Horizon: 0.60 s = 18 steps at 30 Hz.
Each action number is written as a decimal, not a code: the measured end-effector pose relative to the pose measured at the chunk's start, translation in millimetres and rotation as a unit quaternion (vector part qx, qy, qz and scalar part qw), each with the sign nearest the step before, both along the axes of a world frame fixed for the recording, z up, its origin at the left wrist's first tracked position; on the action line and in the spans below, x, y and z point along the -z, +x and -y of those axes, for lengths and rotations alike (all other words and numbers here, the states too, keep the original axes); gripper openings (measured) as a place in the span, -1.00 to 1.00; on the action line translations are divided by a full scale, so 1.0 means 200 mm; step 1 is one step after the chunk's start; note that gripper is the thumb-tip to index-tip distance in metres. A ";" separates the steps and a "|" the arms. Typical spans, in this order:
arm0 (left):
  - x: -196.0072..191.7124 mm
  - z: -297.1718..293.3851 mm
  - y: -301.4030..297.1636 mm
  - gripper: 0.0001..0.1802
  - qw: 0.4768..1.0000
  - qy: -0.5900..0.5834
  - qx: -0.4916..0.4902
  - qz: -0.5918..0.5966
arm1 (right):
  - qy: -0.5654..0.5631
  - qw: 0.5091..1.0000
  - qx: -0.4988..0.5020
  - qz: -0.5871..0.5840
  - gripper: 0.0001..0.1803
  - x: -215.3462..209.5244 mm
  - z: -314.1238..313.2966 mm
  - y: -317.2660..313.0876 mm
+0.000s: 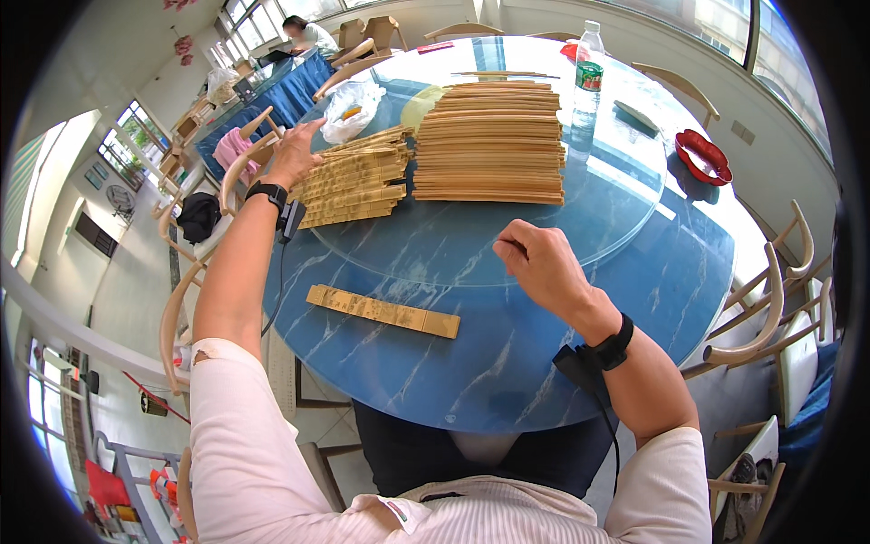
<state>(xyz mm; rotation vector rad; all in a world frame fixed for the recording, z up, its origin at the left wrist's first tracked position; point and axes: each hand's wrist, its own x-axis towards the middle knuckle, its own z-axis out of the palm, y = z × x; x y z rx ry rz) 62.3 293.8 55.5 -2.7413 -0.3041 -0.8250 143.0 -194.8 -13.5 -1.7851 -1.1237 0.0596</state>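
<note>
My left hand [294, 156] is stretched out with its fingers apart at the left edge of a fanned pile of gold printed paper strips [358, 177]. The hand's underside is hidden, though no strip is seen lifted in it. Over the near part of the table, my right hand [544, 267] is closed, its fingers curled in and nothing showing between them. One flat gold printed strip [385, 311] lies alone near the front, between my forearms. Beyond the right hand, a tall stack of folded tan strips [489, 145] is piled in layers, right beside the gold pile.
The round blue marbled table [507, 381] carries a glass turntable [625, 208]. Behind the piles are a crumpled white plastic bag [353, 109] and a clear water bottle [589, 68]. A red scalloped dish [702, 157] stands at the right. Wooden chairs surround the table; a person sits far left.
</note>
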 end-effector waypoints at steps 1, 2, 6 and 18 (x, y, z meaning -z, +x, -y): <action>-0.02 -0.04 -0.04 -0.32 0.999 -0.033 0.000 0.007 | 0.001 1.000 -0.007 0.010 -0.84 0.00 -0.01 -0.01; -0.03 -0.10 -0.08 -0.27 0.998 -0.068 0.002 0.015 | 0.000 1.000 -0.012 0.020 -0.84 0.00 -0.01 -0.01; -0.05 0.08 -0.20 -0.30 0.961 -0.258 -0.014 -0.095 | 0.021 1.000 -0.002 0.011 -0.85 0.00 -0.01 -0.01; 0.31 0.38 -0.46 -0.87 0.988 -0.088 0.002 -0.130 | -0.017 0.999 -0.005 0.035 -0.78 0.02 -0.04 -0.01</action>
